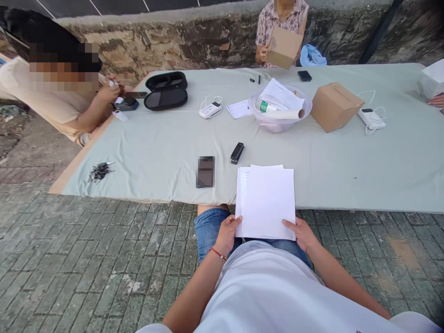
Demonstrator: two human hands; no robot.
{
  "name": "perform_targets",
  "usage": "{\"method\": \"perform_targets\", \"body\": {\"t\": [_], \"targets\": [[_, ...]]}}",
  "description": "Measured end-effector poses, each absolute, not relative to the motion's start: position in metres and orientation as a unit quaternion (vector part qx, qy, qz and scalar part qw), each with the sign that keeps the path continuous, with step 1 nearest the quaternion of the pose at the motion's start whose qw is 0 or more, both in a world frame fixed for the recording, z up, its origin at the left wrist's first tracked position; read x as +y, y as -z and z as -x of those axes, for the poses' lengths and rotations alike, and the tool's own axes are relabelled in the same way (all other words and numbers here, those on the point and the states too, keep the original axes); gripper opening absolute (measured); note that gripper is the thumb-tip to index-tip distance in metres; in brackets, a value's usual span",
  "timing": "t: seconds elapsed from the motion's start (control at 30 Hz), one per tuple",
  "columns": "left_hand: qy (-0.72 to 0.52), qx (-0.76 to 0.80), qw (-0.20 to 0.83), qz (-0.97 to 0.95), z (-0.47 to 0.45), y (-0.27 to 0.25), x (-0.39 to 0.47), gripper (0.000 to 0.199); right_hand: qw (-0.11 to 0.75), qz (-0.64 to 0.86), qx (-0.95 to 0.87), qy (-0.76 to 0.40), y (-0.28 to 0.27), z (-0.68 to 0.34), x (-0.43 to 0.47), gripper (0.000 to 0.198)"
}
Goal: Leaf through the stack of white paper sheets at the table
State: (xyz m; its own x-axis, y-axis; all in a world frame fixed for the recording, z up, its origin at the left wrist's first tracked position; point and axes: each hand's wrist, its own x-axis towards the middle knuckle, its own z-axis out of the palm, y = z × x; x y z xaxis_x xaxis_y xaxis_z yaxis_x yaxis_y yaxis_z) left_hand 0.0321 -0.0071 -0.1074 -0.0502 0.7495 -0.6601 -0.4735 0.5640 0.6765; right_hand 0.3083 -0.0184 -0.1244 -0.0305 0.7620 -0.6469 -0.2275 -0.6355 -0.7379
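Note:
A loose stack of white paper sheets [267, 199] lies partly on the table's front edge and partly over my lap, its sheets not quite lined up. My left hand [229, 231] pinches the stack's lower left edge, thumb on top. On the opposite side my right hand [301, 232] grips the lower right edge the same way; the fingers underneath are hidden. Just beyond the paper, slightly left, is a black stapler [237, 153]. Left of the stapler a dark phone [206, 172] lies flat near the edge.
The table [166, 152] has a pale green cloth. Keys [100, 171] lie at left, near a black open case [166, 92]. Farther back stand a plastic basin [263, 121] holding papers and a roll, and a cardboard box [336, 107]. Other people sit at the left, far and right sides.

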Motion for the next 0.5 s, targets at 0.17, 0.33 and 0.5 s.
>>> {"method": "perform_targets", "body": {"t": [0.17, 0.33, 0.5], "targets": [[-0.473, 0.586, 0.636, -0.166, -0.036, 0.118, -0.009, 0.045, 0.383, 0.695, -0.273, -0.543, 0.123, -0.346, -0.015, 0.041], [-0.48, 0.617, 0.581, -0.228, -0.029, 0.113, -0.012, 0.055, 0.477, 0.711, -0.173, -0.487, 0.102, -0.387, -0.006, 0.034], [-0.447, 0.616, 0.587, -0.276, -0.03, 0.106, -0.013, 0.023, 0.506, 0.662, -0.158, -0.53, 0.088, -0.377, -0.002, 0.042]]}}
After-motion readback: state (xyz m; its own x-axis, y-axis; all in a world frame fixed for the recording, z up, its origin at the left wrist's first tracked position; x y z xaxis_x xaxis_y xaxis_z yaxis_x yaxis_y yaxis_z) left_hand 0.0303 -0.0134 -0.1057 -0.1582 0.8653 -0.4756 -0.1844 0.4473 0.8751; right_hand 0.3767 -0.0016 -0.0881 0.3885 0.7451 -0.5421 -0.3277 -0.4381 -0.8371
